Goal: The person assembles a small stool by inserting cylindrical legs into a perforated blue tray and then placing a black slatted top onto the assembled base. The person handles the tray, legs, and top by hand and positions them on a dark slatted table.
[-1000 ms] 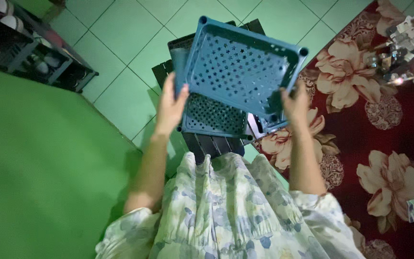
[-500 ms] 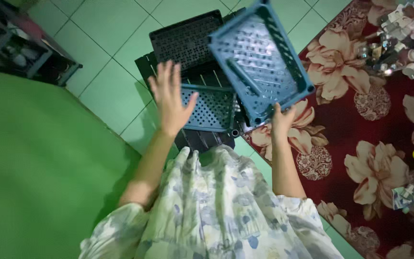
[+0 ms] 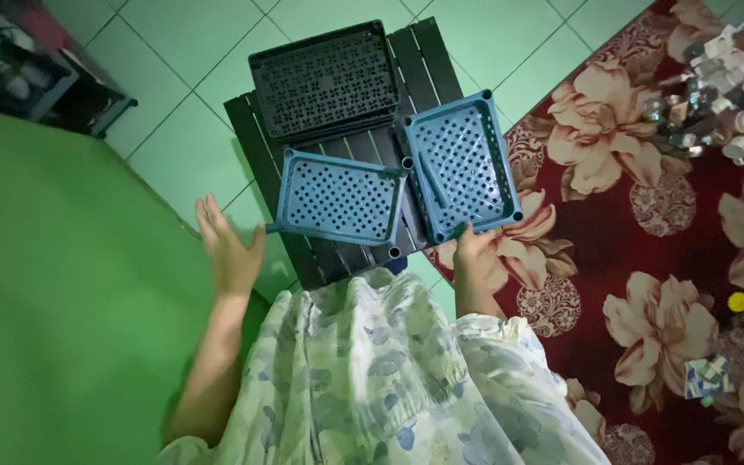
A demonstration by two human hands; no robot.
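Down at the right hand (image 3: 473, 251), the fingers are curled over the near rim of a blue perforated tray (image 3: 462, 165), gripping it where it lies tilted at the right edge of a small dark slatted table (image 3: 256, 142). Opposite, the left hand (image 3: 228, 250) hangs spread and flat, fingers apart, holding nothing, just beside a second blue tray (image 3: 340, 198) lying on the table. Behind both trays sits a black perforated tray (image 3: 325, 79). Beyond the table are pale green floor tiles (image 3: 174, 43) and, to the right, a red floral carpet (image 3: 647, 258).
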